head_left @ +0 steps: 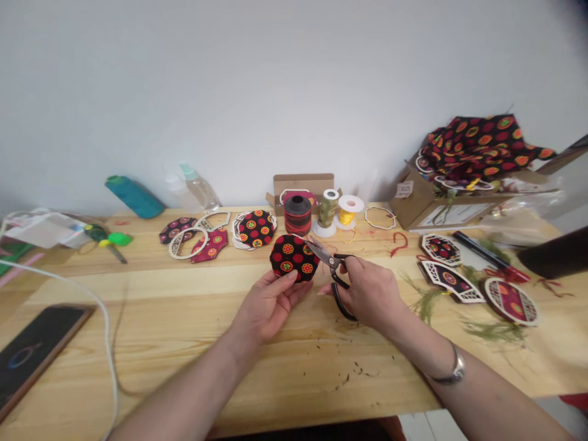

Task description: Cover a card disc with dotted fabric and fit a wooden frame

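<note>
My left hand point(271, 304) holds a round piece of black fabric point(294, 258) printed with red dots and green-and-yellow rosettes, its fingers under the lower edge. My right hand point(370, 293) grips a pair of black-handled scissors point(331, 263), whose steel blades point left and reach the fabric's right edge. The blades look slightly apart. Part of the fabric's underside is hidden by my left fingers.
Spools of thread point(327, 209), cut fabric shapes and laser-cut wooden frames point(187, 243) lie on the pine table point(294, 367). A cardboard box point(425, 199) with printed cloth stands at right. A phone point(32, 358) and white cable lie at left.
</note>
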The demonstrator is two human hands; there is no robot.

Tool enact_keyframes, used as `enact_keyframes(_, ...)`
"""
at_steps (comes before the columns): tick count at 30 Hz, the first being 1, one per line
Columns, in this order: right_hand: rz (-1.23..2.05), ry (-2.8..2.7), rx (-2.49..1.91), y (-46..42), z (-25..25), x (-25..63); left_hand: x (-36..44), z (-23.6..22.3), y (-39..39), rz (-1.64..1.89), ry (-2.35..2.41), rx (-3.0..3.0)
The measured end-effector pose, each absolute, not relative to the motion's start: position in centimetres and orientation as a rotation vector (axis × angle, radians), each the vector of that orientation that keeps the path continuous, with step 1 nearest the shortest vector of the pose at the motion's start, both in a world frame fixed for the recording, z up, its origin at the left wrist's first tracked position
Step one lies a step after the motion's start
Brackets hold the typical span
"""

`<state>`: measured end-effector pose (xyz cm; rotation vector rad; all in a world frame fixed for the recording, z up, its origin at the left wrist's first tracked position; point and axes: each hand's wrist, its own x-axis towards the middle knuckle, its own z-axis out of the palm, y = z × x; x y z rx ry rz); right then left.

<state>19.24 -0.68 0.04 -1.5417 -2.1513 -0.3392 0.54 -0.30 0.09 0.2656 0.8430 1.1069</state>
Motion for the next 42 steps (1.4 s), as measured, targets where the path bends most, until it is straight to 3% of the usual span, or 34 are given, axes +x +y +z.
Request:
enact_keyframes(7,-0.381,-2.150,-1.529,-0.6,-0.2,19.3,0.6,0.0,-0.3,1.105,0.854,0.278)
enact_keyframes(14,-0.140,-2.040,-1.594,-0.2,0.5,20.2,0.5,0.2,-0.2,1.122,0.868,0.286)
enact_keyframes(24,-0.263,-2.227,-1.882,1.4,2.3,23.4,0.2,0.4,0.3,1.168,0.871,0.307)
enact_keyframes(29,-0.270,-2.183,-2.323,1.4,3.2,24.0,0.3,0.4,0.3,1.196,0.875,0.281)
enact_keyframes(34,-0.005,-2.057,-2.674,2.0,4.0,25.2,0.3,0.3,0.3,1.212,0.878,0.253)
enact_keyframes(42,0.165,-1.969,-2.714,2.6,4.2,25.5,0.1,1.3,0.5,1.179,0.870,0.251)
